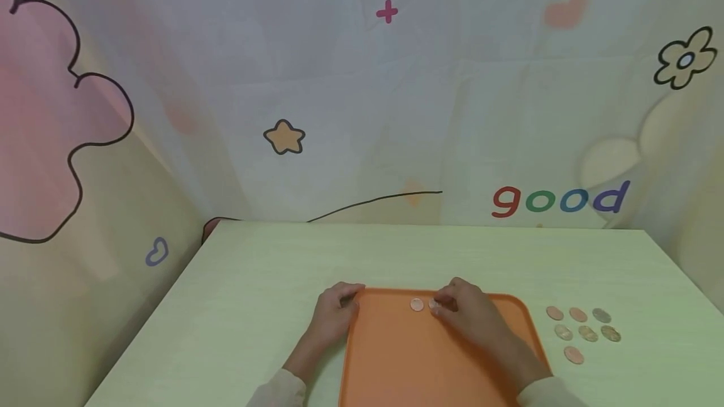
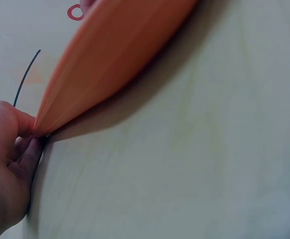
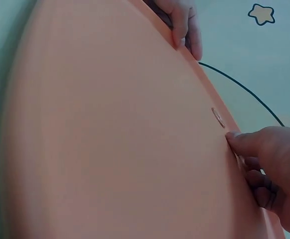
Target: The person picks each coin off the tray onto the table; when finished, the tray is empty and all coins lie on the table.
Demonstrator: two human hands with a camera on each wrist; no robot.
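An orange tray (image 1: pixel 407 357) lies on the table in front of me. My left hand (image 1: pixel 334 313) grips its far left corner; in the left wrist view the thumb and fingers (image 2: pixel 28 124) pinch the rim there. Over the far part of the tray, my right hand (image 1: pixel 469 313) holds a coin (image 1: pixel 433 304) between thumb and fingertips, down at the tray's surface. The fingers cover part of that coin. Just left of it a second coin (image 1: pixel 416 304) lies flat on the tray, and the right wrist view shows this coin (image 3: pixel 218 117) near the rim.
Right of the tray, several coins lie on the pale table (image 1: pixel 271 256) in loose rows, among them a copper one (image 1: pixel 574 355), a grey one (image 1: pixel 602 315) and a brassy one (image 1: pixel 611 333). A printed cloth backdrop (image 1: pixel 339 80) hangs behind the table.
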